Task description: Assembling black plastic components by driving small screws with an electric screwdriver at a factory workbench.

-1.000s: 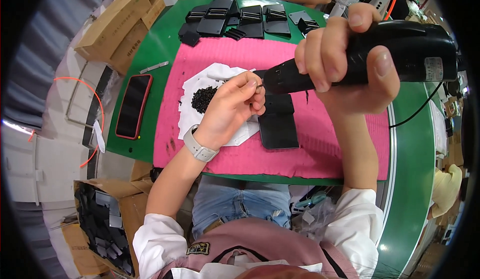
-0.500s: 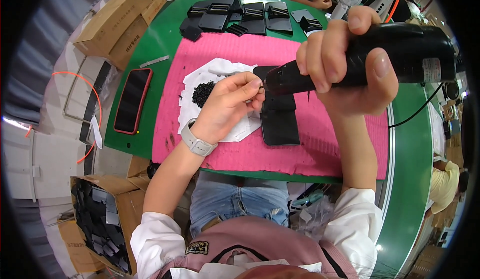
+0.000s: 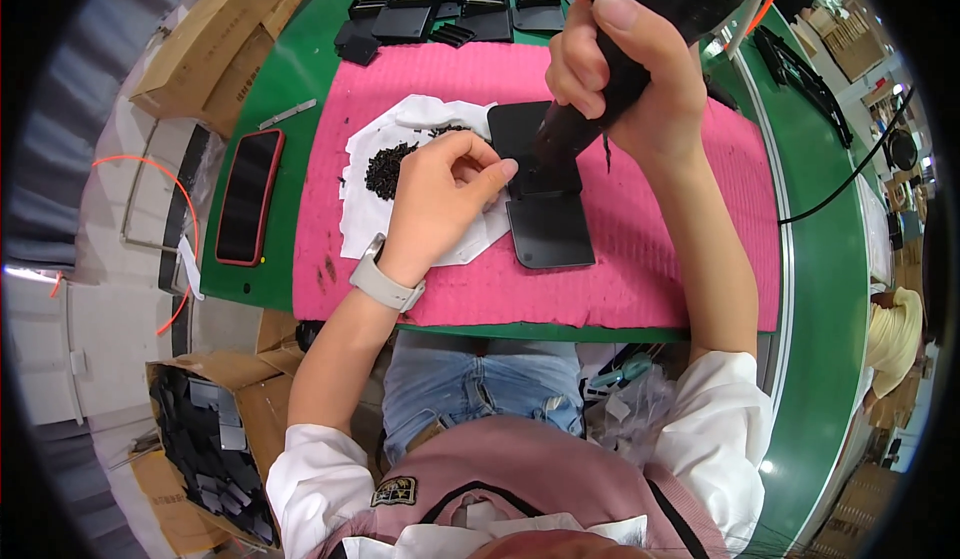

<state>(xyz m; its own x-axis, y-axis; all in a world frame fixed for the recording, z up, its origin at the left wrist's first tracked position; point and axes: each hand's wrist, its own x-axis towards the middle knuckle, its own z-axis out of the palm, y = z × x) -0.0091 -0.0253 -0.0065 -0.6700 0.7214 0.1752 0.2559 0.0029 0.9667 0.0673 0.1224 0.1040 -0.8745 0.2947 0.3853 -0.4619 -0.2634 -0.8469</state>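
The right hand (image 3: 655, 84) grasps the electric screwdriver (image 3: 578, 127), now moved from the left hand (image 3: 440, 191) to the black bracket (image 3: 552, 233); screwing seems underway. Whether the left hand holds anything, I cannot tell.

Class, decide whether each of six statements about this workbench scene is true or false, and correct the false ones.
1. The right hand grips a black tool. True.
2. The phone lies on the pink mat. False: the phone is on the green table, left of the pink mat.
3. Small black pieces are piled on a white sheet. True.
4. The watch is on the right wrist. False: the watch is on the left wrist.
5. The left hand also grips the black tool. False: the left hand is apart from it.
6. The open box holds dark flat parts. True.
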